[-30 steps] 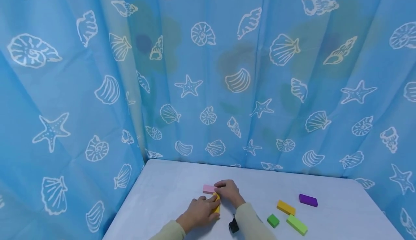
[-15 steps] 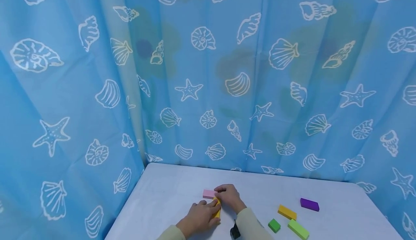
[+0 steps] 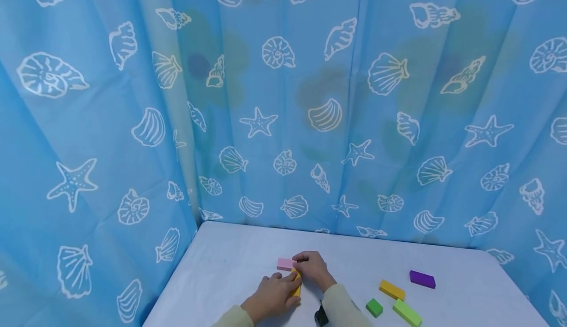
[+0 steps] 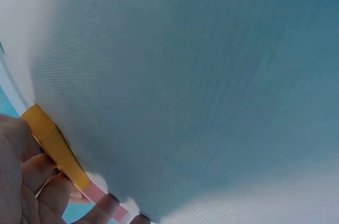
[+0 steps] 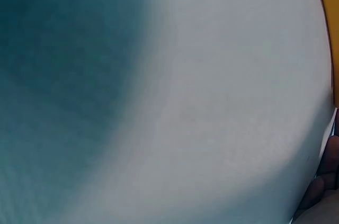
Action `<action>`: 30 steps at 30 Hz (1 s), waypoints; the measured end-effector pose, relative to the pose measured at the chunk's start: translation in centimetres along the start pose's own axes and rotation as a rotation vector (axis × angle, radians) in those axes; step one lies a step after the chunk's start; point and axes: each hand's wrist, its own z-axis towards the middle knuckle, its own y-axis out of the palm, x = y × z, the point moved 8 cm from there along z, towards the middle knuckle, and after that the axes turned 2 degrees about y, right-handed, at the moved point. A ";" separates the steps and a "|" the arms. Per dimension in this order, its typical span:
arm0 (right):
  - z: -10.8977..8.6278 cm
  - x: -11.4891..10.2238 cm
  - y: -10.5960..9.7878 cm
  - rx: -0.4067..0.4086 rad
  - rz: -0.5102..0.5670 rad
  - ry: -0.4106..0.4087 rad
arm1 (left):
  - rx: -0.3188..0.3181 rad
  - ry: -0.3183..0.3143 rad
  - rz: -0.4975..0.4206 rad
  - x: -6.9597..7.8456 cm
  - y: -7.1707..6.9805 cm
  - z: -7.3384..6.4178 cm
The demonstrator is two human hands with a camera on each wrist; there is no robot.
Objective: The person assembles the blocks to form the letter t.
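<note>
A yellow rectangular block (image 3: pixel 297 288) stands lengthwise away from me, its far end against a pink block (image 3: pixel 284 264) that lies crosswise. My left hand (image 3: pixel 271 297) holds the yellow block between thumb and fingers, covering much of it. At the pink block's right end, my right hand (image 3: pixel 313 269) pinches with curled fingers, by the corner where the two blocks meet. In the left wrist view, the yellow block (image 4: pixel 61 147) and the pink block (image 4: pixel 98 195) make one line beside the left fingers. Only a yellow edge (image 5: pixel 328 23) and some fingertips show in the right wrist view.
Right of the hands lie a green block (image 3: pixel 374 308), a lime block (image 3: pixel 407 312), another yellow block (image 3: pixel 392 289) and a purple block (image 3: pixel 422 279). A small black object (image 3: pixel 321 315) is beside the right sleeve. Blue shell-patterned curtains (image 3: pixel 283 120) surround the white table (image 3: pixel 235 248).
The head view has tilted slightly, so the scene sits a little lower. Both hands stay at the yellow and pink blocks, with hardly any movement.
</note>
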 end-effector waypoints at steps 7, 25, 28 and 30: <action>0.3 0.2 0.1 -0.004 -0.027 0.017 | 0.001 0.000 0.002 0.1 -0.2 0.0; 0.0 -0.1 0.1 -0.003 -0.036 -0.007 | 0.009 0.012 0.006 0.3 -0.6 -0.3; 0.0 -0.2 0.1 -0.004 -0.033 0.001 | 0.008 0.013 -0.002 0.4 -0.8 -0.4; 0.1 -0.2 0.0 -0.002 -0.032 -0.002 | 0.008 0.016 -0.005 0.4 -0.9 -0.4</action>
